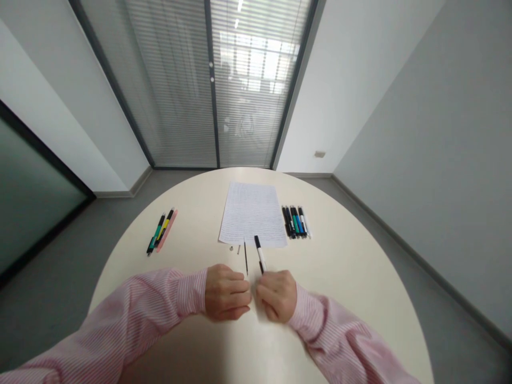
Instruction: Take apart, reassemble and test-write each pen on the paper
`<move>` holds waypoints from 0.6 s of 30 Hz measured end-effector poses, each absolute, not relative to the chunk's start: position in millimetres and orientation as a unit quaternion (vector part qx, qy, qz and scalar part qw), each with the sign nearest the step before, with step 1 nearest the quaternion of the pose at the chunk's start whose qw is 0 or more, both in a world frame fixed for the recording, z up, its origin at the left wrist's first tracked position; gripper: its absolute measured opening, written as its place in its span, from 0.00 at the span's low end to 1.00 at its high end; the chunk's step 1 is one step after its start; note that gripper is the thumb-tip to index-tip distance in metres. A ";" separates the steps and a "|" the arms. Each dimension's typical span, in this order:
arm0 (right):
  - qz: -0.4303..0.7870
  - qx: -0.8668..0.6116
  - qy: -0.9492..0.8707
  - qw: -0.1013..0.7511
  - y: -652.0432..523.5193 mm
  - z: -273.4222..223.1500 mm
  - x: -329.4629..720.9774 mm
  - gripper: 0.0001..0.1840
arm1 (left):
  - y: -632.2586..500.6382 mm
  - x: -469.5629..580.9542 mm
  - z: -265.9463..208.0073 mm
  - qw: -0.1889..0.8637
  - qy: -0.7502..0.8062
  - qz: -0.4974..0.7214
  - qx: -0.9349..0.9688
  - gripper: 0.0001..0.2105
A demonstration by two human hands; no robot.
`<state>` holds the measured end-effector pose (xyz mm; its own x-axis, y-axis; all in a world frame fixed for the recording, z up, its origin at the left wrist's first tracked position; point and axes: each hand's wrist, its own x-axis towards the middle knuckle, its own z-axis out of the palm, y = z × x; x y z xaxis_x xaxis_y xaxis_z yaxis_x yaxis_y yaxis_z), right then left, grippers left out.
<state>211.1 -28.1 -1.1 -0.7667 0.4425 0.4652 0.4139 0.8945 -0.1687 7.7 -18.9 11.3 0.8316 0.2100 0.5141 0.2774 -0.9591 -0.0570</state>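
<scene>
My left hand [228, 292] is closed, fingers curled and pressed together low over the table. Whatever it may hold is hidden or too small to name. Close beside it, my right hand [277, 295] is also closed, slightly blurred, with its fingertips turned toward the left one. A white pen with black parts [260, 253] reaches from the paper's lower edge down to my right knuckles; I cannot tell whether the hand touches it. A thin dark pen refill [246, 258] lies just beyond my hands. To its left are a small thin piece [239, 249] and a tiny round piece [231, 248].
A written-on sheet of paper [252, 210] lies mid-table. Right of it, several pens [295, 222] form a row. Farther left lie a few more pens [160, 232], green, yellow and pink. The round table [344, 266] faces a glass partition with blinds [176, 106].
</scene>
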 end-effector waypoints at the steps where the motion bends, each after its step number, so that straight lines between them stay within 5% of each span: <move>1: 0.047 -0.206 -0.954 0.212 -35.7 -1.7 206.8 0.09 | -19.5 7.0 11.7 0.048 -0.122 -0.240 -0.962 0.11; 6: 0.106 -0.211 -0.969 0.067 -52.3 -3.4 189.7 0.03 | -18.2 4.7 7.0 -0.017 -0.141 -0.153 -0.978 0.08; 18: 0.117 -0.219 -0.965 0.079 -50.5 -2.5 188.1 0.04 | -19.2 7.4 5.8 -0.040 -0.171 -0.123 -0.977 0.05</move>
<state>188.1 -50.5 -2.5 -0.8918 0.4411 0.1005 0.4042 0.8767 -0.2607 7.4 -19.2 5.8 0.9115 0.3437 0.2259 0.3240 -0.9384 0.1203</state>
